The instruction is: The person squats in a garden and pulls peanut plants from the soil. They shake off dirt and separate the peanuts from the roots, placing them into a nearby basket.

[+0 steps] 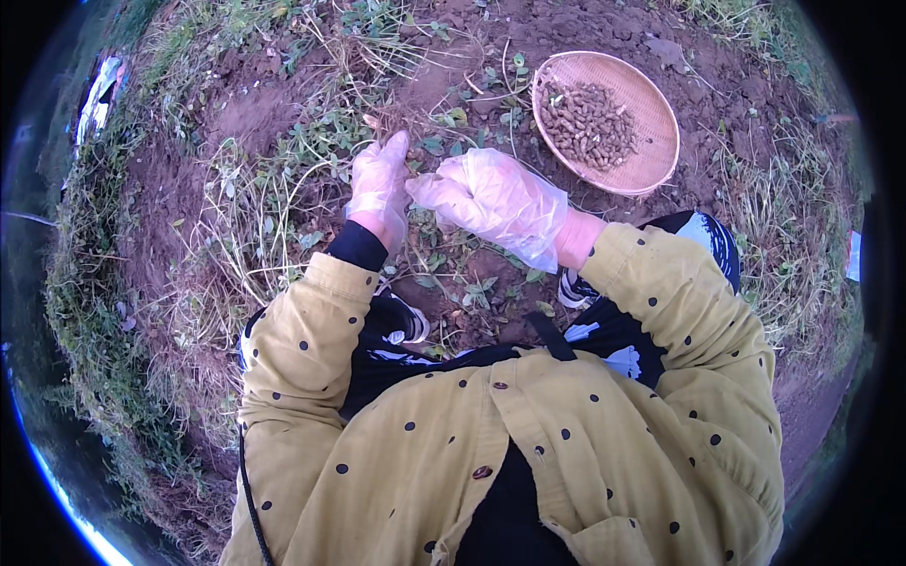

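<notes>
Both hands wear thin clear plastic gloves and meet in front of me, above uprooted peanut plants (274, 193). My left hand (379, 181) is closed around stems of a peanut plant, with thin roots and a pale pod (372, 122) showing just past its fingers. Close beside it, my right hand (495, 196) is closed, its fingertips pinched together near the left fingers. Whatever is between those fingertips is too small or hidden to make out. To the right of the hands, a round woven basket (662, 118) holds a heap of unshelled peanuts (590, 124).
Brown soil (472, 24) lies around and beyond the basket. More pulled plants and dry stems (788, 226) lie at the right, and green weeds (104, 330) line the left. My shoes (411, 325) rest on the ground below my hands.
</notes>
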{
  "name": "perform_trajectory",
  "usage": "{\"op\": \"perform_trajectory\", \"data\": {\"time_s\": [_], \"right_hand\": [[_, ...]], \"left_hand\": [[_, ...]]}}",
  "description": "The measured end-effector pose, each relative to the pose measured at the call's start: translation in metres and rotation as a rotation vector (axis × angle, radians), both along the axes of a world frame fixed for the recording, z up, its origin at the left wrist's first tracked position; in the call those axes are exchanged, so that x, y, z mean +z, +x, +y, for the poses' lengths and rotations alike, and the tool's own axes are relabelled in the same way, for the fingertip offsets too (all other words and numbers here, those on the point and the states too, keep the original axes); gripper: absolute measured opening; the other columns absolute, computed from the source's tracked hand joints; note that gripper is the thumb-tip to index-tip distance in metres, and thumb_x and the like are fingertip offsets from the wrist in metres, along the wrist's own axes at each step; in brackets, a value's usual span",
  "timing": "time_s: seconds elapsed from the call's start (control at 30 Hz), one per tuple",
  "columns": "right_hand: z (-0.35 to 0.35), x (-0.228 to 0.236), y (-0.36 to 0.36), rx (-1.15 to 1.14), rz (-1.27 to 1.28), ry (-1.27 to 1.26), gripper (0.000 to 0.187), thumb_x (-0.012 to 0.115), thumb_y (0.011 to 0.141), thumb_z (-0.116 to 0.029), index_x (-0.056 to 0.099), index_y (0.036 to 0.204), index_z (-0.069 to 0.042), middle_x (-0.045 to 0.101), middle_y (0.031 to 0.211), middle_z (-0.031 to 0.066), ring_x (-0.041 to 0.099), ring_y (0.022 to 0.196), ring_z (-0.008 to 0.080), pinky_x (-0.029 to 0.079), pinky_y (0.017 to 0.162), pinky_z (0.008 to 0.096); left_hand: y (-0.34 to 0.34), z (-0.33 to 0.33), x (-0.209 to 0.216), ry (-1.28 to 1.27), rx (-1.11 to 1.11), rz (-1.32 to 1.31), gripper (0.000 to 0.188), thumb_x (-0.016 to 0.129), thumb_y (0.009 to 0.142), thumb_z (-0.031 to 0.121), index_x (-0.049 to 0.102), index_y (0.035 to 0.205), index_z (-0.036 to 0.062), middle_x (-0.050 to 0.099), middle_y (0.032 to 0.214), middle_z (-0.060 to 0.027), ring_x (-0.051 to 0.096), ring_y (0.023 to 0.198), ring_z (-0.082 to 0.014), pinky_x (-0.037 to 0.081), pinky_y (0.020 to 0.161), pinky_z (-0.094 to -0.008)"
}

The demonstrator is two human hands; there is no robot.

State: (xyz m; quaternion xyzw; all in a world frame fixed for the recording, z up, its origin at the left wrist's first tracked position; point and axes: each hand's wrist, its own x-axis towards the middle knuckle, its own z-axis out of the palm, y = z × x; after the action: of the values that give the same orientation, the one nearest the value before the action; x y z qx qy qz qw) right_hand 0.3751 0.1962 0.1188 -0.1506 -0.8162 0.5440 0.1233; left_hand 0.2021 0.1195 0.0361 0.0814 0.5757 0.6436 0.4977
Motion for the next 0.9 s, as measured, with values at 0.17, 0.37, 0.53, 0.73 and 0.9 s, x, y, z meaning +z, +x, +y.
{"op": "perform_trajectory", "data": {"time_s": [0.17,0.37,0.53,0.73,0.9], "right_hand": [[0.016,-0.034,0.014,-0.265,-0.213,-0.488,0.04,0.054,0.096,-0.034,0.06,0.111,0.003,0.068,0.1,0.0173,0.065,0.088,0.023,0.049,0.073,0.0373],[0.012,-0.028,0.002,-0.184,-0.228,0.161,0.041,0.054,0.094,-0.034,0.059,0.11,0.003,0.065,0.105,0.0233,0.062,0.102,0.038,0.048,0.087,0.0434],[0.011,-0.037,0.005,-0.107,-0.177,0.314,0.03,0.047,0.095,-0.026,0.06,0.101,0.0,0.063,0.096,0.023,0.061,0.097,0.0386,0.048,0.082,0.0469],[0.007,-0.001,0.011,0.136,-0.168,-0.198,0.029,0.05,0.095,-0.027,0.057,0.085,0.0,0.055,0.071,0.0091,0.055,0.07,0.0178,0.045,0.069,0.0349],[0.036,0.026,0.028,0.009,0.051,-0.192,0.024,0.052,0.095,-0.026,0.061,0.093,-0.003,0.049,0.069,-0.0032,0.039,0.056,0.0036,0.033,0.051,0.0198]], "left_hand": [[0.017,0.003,0.029,-0.072,-0.103,-0.033,0.022,0.06,0.097,0.031,0.057,0.09,0.0096,0.043,0.057,0.0054,0.028,0.041,-0.0066,0.021,0.04,-0.0224],[0.035,0.007,0.034,-0.046,-0.221,-0.075,0.013,0.059,0.097,0.025,0.056,0.095,0.0125,0.044,0.059,0.0067,0.035,0.041,-0.0045,0.024,0.038,-0.0217],[0.042,0.008,0.025,0.006,-0.162,-0.04,0.013,0.06,0.096,0.018,0.059,0.104,0.0073,0.057,0.073,0.0021,0.049,0.053,-0.0068,0.037,0.046,-0.0221],[0.025,0.008,-0.005,-0.052,-0.044,0.194,0.016,0.061,0.095,0.017,0.056,0.106,0.0071,0.056,0.08,0.0025,0.053,0.063,-0.008,0.042,0.055,-0.0238],[0.015,-0.001,0.009,-0.105,-0.078,0.317,0.037,0.061,0.094,0.025,0.061,0.117,-0.0036,0.063,0.088,-0.0041,0.051,0.075,-0.011,0.043,0.069,-0.0285]]}}
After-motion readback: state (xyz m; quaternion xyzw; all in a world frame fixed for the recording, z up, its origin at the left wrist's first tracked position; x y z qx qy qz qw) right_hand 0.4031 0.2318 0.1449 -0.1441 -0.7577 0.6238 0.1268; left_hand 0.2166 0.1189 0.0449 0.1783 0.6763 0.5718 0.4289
